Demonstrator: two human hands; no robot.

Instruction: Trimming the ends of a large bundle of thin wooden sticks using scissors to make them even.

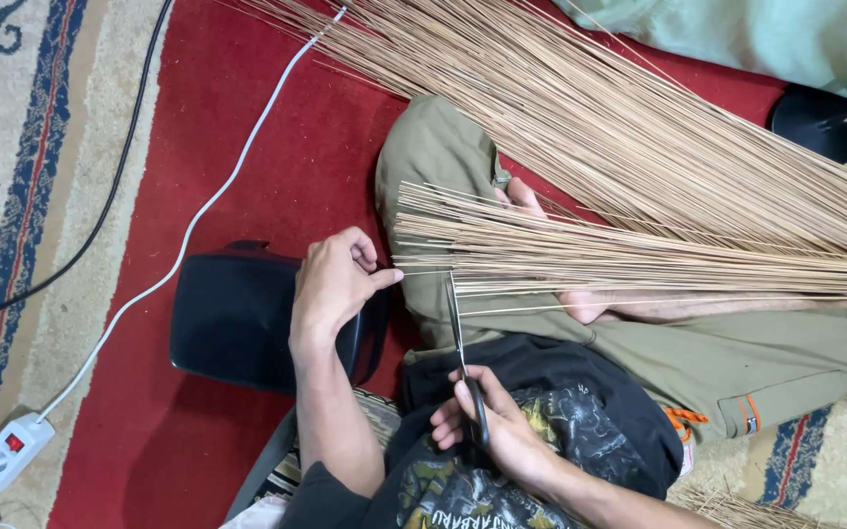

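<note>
Left hand (333,284) pinching the stick bundle (580,257) ends flat across the knee, keeping them even; right hand (492,426) closed round scissors (458,333), blades slightly parted at the tips.

hands 2 (335,284) | scissors 1 (457,328) | cables 2 (198,211) | power strip 1 (7,451) | stick bundles 2 (639,257)
</note>
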